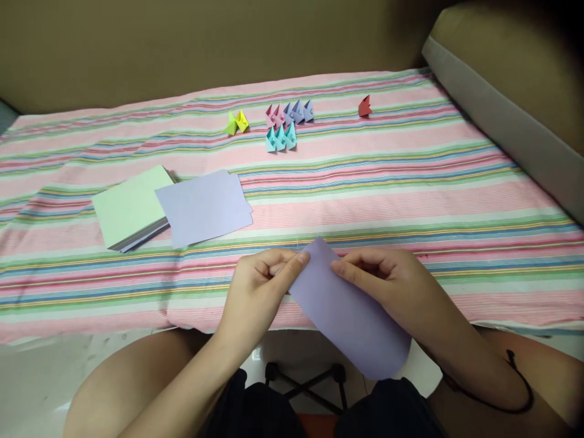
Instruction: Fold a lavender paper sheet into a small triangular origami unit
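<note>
Purple paper [349,319] is pinched by the inward-angled left hand [259,285] and right hand [391,277].

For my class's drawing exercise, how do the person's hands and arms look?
The left hand and right hand are ungloved, with no sleeves in view. A thin dark cord with a small knob loops around the right forearm.

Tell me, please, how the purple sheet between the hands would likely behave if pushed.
The purple sheet seems fairly flexible, since its lower end curves. It is probably light, as the left hand and right hand pinch only its upper part. Looking paper-thin, it might crease if pushed.
</note>
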The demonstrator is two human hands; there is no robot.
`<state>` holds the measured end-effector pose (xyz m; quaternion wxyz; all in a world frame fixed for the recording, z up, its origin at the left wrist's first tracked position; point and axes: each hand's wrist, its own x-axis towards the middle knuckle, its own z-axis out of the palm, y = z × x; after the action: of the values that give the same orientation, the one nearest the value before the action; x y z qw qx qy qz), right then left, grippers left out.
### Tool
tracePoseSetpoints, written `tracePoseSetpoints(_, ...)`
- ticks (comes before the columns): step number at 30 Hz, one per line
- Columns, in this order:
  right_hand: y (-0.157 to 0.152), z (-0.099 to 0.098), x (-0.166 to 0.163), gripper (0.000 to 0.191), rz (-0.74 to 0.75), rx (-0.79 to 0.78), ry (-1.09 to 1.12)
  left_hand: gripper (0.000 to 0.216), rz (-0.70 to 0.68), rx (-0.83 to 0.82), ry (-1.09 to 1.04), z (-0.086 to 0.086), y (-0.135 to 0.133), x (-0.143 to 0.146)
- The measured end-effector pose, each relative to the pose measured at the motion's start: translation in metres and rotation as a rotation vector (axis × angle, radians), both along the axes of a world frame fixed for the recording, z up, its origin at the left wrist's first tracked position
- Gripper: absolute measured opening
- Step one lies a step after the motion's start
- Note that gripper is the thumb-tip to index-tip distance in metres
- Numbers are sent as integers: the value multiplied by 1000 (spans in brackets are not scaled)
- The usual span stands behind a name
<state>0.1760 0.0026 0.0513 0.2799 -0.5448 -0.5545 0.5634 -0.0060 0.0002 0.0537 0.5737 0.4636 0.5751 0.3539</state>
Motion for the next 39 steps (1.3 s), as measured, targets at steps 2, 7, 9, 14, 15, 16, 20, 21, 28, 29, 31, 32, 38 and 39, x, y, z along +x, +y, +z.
tracePoseSetpoints(2, 1, 0, 2, 19, 42, -38, 36, 28, 14, 19, 23, 0, 1, -1)
tracePoseSetpoints(7, 4, -1, 6, 20, 74, -71, 4, 27, 26, 71, 63, -2, 4, -5)
tracePoseSetpoints(9, 4, -1, 6, 21, 70, -66, -19, 27, 27, 80, 70, -4, 4, -5)
tracePoseSetpoints(14, 4, -3, 5, 25, 69, -66, -27, 29, 16, 59, 60, -7, 6, -6)
tracePoseSetpoints(15, 4, -4, 5, 25, 62, -65, -26, 30, 15, 51, 63, -7, 6, -6)
tracePoseSetpoints(16, 5, -5, 5, 25, 53, -67, -26, 31, 16, 44, 67, -8, 7, -6)
tracePoseSetpoints(20, 7, -10, 4, 24, 19, -82, -31, 31, 4, 17, 47, -13, 11, -8)
tracePoseSetpoints(21, 8, -10, 4, 24, 12, -84, -39, 31, -4, 5, 35, -15, 13, -8)
tracePoseSetpoints(28, 17, -18, 3, 23, -9, -72, -145, 31, -47, 83, 196, -29, 22, -10)
tracePoseSetpoints(29, 19, -20, 4, 24, -11, -73, -168, 29, -50, 132, 255, -31, 24, -12)
tracePoseSetpoints(31, 23, -25, 6, 24, -25, -81, -215, 20, -27, 283, 431, -34, 27, -16)
tracePoseSetpoints(32, 25, -27, 7, 24, -34, -91, -230, 16, -11, 385, 533, -34, 28, -18)
tracePoseSetpoints(38, 33, -34, 7, 27, -5, -149, -276, 32, -419, 982, 689, -37, 21, -19)
tracePoseSetpoints(39, 34, -35, 7, 28, -2, -145, -284, 34, -496, 1020, 683, -39, 18, -17)
